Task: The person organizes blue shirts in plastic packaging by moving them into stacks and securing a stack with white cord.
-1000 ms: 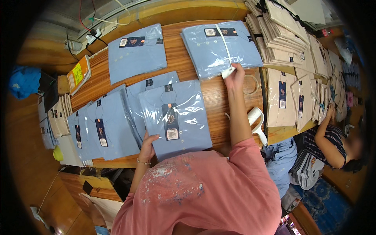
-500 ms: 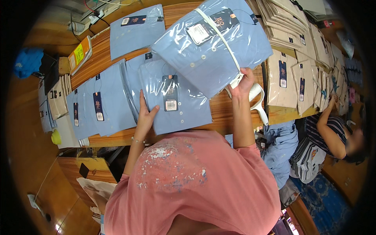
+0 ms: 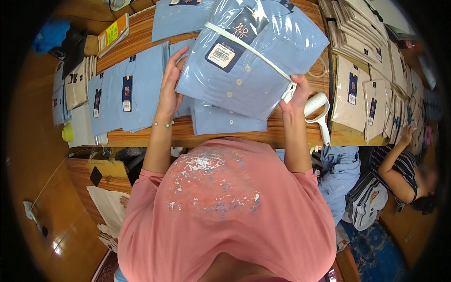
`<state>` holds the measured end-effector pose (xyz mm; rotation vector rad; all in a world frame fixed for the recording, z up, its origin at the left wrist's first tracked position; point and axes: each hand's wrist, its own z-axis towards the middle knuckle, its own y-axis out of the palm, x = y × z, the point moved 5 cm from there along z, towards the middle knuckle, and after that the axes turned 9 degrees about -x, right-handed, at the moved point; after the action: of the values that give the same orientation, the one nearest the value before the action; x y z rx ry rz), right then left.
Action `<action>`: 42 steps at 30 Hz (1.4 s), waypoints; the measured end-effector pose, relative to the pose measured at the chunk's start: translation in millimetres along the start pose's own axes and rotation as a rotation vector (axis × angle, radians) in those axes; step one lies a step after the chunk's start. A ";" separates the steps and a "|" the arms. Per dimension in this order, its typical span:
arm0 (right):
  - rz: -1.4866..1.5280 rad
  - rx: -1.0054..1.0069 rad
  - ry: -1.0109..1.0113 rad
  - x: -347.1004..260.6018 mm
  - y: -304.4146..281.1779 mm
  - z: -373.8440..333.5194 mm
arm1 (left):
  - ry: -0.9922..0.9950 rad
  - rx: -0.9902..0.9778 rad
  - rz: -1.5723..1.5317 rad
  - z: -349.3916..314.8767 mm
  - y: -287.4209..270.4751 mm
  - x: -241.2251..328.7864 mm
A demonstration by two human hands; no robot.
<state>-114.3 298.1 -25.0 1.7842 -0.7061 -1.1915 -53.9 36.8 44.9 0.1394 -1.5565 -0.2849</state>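
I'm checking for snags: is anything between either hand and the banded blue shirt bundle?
Nothing visible is. The right hand grips the white band at the lower right of the bundle; the left hand is right at its left edge, no object showing between.

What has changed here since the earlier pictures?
The strapped blue bundle has been lifted from the far side of the tabletop, nearer and leftward, over the front blue packet. The right hand still grips its white band; the left hand has let go of that packet and moved up to the bundle's left edge. The white roller and beige packets stay put.
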 end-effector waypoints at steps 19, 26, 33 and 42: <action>-1.855 0.148 -0.346 -6.6 9.1 -6.6 | -0.304 0.092 0.004 -24.4 -8.6 -61.3; -2.038 -0.644 -0.298 38.0 84.9 -24.0 | -0.197 0.239 0.164 -16.0 -20.8 -79.2; -2.034 -0.687 -0.446 41.4 75.0 -6.2 | -0.169 0.062 0.284 -24.4 1.3 -55.1; -1.709 -0.753 -0.172 7.2 107.7 30.9 | -0.153 0.135 0.343 -16.0 -1.5 -47.9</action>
<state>-139.6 230.6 61.0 1.3400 1.4096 -2.1729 -37.7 46.7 -1.9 -0.0461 -1.7207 0.0819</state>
